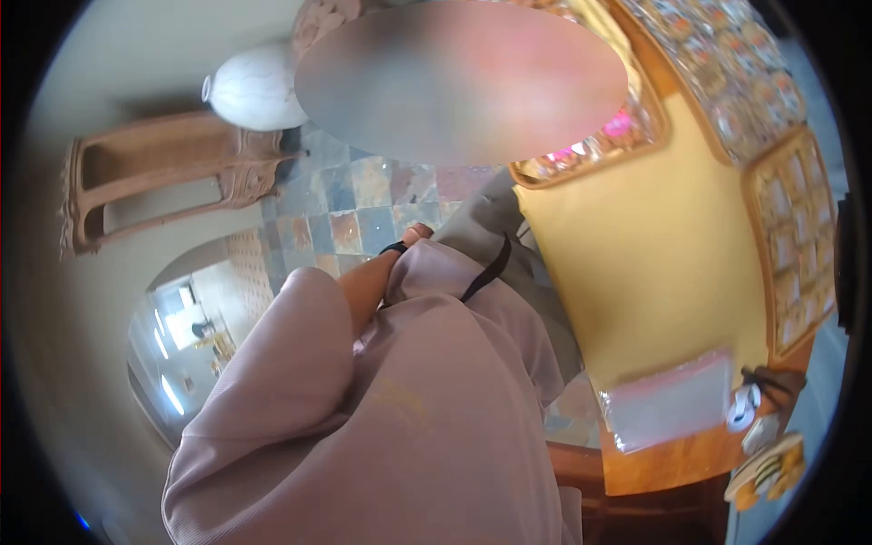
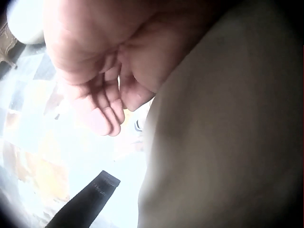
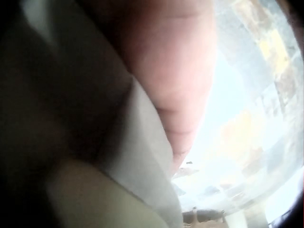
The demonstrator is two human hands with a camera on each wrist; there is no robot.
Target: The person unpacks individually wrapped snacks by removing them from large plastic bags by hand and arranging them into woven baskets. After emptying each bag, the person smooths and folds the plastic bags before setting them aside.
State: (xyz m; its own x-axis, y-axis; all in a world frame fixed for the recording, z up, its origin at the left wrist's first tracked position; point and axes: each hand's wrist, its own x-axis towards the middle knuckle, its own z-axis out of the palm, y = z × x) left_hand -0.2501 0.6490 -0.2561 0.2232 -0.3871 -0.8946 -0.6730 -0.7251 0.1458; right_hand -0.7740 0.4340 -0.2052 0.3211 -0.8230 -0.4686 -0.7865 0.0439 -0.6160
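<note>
My left hand point(image 1: 418, 233) hangs low beside the mauve top point(image 1: 436, 400), a black band round its wrist. In the left wrist view its fingers point(image 2: 97, 118) curl loosely with nothing between them, close to grey-brown cloth point(image 2: 223, 133). A black strap end point(image 2: 92, 197) dangles below those fingers. My right hand point(image 3: 171, 61) is only partly seen in the right wrist view. It hangs relaxed along grey cloth point(image 3: 142, 137), which hides part of its fingers; no held object shows. The head view does not show this hand.
A table with a yellow cover point(image 1: 654, 254) stands at the right. On it lie clear plastic bags point(image 1: 672, 404), a tape roll point(image 1: 743, 409) and trays of wrapped items point(image 1: 795, 245). A carved wooden shelf point(image 1: 163, 173) and white vase point(image 1: 254, 89) are left, above the tiled floor point(image 1: 341, 195).
</note>
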